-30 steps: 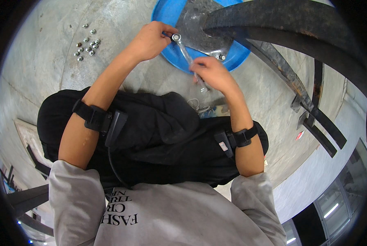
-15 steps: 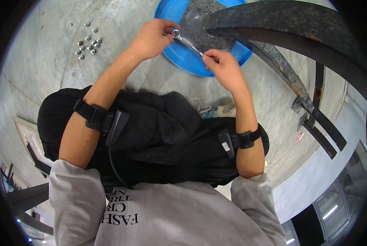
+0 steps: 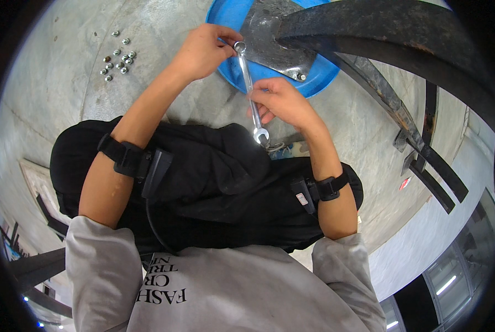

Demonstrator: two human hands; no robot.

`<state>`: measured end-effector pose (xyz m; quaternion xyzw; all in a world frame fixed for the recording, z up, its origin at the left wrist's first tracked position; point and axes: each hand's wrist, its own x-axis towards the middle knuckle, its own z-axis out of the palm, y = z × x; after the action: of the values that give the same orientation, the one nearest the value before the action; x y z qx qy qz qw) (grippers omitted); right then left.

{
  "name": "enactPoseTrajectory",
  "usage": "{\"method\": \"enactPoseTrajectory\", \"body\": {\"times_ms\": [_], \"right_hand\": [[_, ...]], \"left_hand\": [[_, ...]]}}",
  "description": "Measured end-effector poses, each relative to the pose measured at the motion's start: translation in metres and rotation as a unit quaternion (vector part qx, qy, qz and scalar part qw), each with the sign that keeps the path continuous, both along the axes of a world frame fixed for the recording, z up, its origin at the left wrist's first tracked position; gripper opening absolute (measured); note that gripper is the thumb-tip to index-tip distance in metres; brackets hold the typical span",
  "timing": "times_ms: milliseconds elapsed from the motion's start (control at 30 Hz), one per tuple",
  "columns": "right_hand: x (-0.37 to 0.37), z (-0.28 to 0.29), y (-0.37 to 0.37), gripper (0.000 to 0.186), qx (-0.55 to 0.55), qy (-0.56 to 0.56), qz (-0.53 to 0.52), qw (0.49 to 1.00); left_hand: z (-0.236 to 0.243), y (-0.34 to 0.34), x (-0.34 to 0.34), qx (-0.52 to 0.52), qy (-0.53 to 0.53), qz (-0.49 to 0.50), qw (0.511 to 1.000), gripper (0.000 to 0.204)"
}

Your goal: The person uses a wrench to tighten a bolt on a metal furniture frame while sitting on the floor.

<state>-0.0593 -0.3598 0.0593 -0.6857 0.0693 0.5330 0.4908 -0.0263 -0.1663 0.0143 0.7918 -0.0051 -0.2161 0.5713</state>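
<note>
A shiny combination wrench (image 3: 244, 67) spans both hands, its ring end up by the left fingers and its open jaw pointing down toward my legs. My left hand (image 3: 204, 51) is closed, its fingertips pinched at the ring end. Lower down, my right hand (image 3: 280, 100) grips the shaft between thumb and fingers. Behind the wrench lies a dark metal base plate (image 3: 264, 39) on a round blue tray (image 3: 232, 73). A bolt with a nut (image 3: 300, 77) stands at the plate's near corner.
Several shiny nuts (image 3: 124, 69) lie scattered on the concrete floor (image 3: 164, 33) at the far left. A thick, curved black metal beam (image 3: 380, 27) rises from the plate and sweeps right. Further black metal legs (image 3: 424, 152) stand on the right.
The wrench has swung from slanting right to nearly upright in view. My right hand has moved left and nearer along it, uncovering the jaw end and the plate's corner bolt.
</note>
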Motion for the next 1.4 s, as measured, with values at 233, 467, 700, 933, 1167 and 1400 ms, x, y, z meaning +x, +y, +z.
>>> {"method": "enactPoseTrajectory", "body": {"times_ms": [233,467,700,933,1167,1400], "right_hand": [[-0.004,-0.008,0.003,0.022,-0.005,0.005,0.011,1.000],[-0.006,-0.011,0.003,0.022,-0.008,-0.002,0.005,1.000],[-0.006,-0.012,0.003,0.022,-0.010,0.006,0.002,1.000],[-0.008,-0.012,0.007,0.022,0.002,0.029,-0.013,1.000],[-0.009,-0.017,0.006,0.022,0.009,0.029,-0.014,0.999],[-0.008,-0.018,0.002,0.022,-0.007,-0.011,0.000,1.000]], "left_hand": [[-0.006,0.001,-0.002,0.023,-0.008,-0.006,1.000,0.028],[-0.002,0.000,-0.002,0.015,-0.014,-0.014,1.000,0.029],[0.006,-0.001,-0.001,0.034,0.036,-0.044,0.998,0.035],[-0.006,0.000,-0.002,0.015,-0.001,-0.019,1.000,0.029],[0.005,-0.001,-0.001,0.057,0.016,-0.050,0.997,0.036],[0.006,-0.001,-0.001,0.065,0.009,-0.053,0.996,0.035]]}}
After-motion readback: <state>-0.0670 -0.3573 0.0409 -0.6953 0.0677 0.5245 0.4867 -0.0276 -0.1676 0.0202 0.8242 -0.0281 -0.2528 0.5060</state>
